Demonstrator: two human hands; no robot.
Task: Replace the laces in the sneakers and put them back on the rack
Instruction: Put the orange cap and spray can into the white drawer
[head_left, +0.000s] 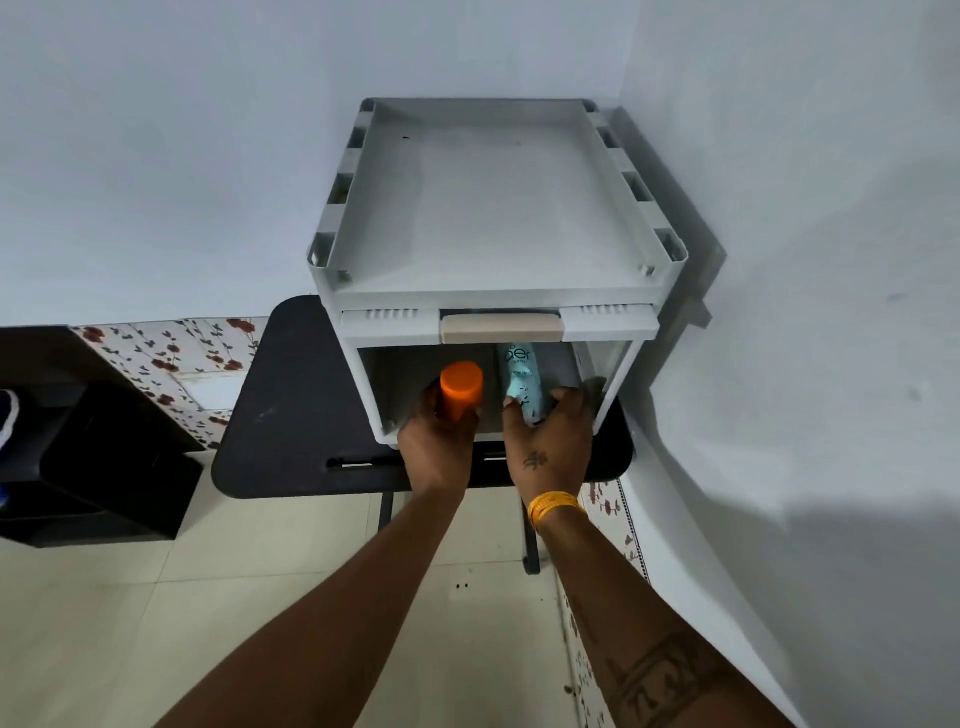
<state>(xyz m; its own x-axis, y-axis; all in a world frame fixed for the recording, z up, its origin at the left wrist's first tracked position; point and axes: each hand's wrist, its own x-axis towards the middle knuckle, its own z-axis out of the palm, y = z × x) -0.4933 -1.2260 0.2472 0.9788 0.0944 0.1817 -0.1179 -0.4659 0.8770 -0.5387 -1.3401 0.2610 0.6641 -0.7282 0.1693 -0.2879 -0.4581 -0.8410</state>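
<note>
At the drawer's (613, 358) front edge, our left hand (436, 447) is gripping the orange-capped bottle (460, 387), our right hand (550, 441) the pale-blue can (522, 384); either could be tipping against the rim.

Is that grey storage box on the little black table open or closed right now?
Open. The grey storage box has its front flap lifted, and both hands reach inside.
</note>
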